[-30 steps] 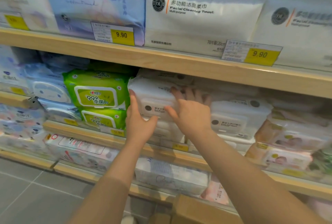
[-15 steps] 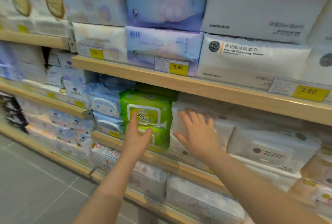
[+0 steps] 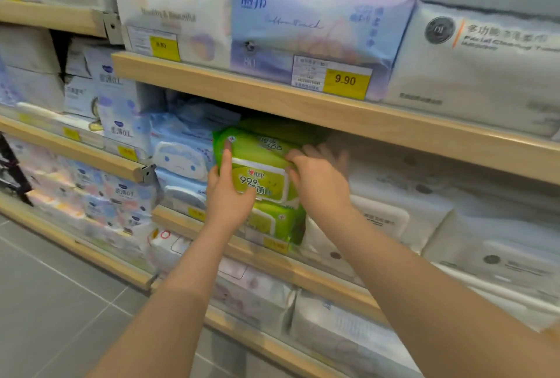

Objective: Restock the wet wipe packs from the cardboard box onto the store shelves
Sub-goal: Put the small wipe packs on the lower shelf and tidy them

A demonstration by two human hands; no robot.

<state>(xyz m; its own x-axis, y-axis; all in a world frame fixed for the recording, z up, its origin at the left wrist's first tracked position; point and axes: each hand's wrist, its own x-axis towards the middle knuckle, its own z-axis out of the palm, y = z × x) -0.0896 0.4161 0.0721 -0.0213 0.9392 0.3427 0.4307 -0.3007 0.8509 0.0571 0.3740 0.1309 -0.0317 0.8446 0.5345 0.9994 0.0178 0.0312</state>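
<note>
A green wet wipe pack [image 3: 260, 162] tops a short stack on the middle wooden shelf [image 3: 212, 227], with a second green pack [image 3: 278, 221] beneath it. My left hand [image 3: 227, 195] lies against the top pack's left front, index finger stretched up along its left edge. My right hand [image 3: 318, 177] grips the same pack's right side, fingers reaching behind it. White wipe packs [image 3: 391, 214] lie just right of the green stack. The cardboard box is out of view.
Light blue wipe packs [image 3: 181, 159] sit left of the green stack. The upper shelf [image 3: 333, 111] carries purple and white tissue packs with yellow 9.90 price tags [image 3: 345, 82]. A lower shelf holds more white packs [image 3: 348, 326]. Grey tiled floor [image 3: 60, 302] lies at the lower left.
Both hands left the white wipe pack and moved left onto the green one. The view swung left along the shelves and came closer.
</note>
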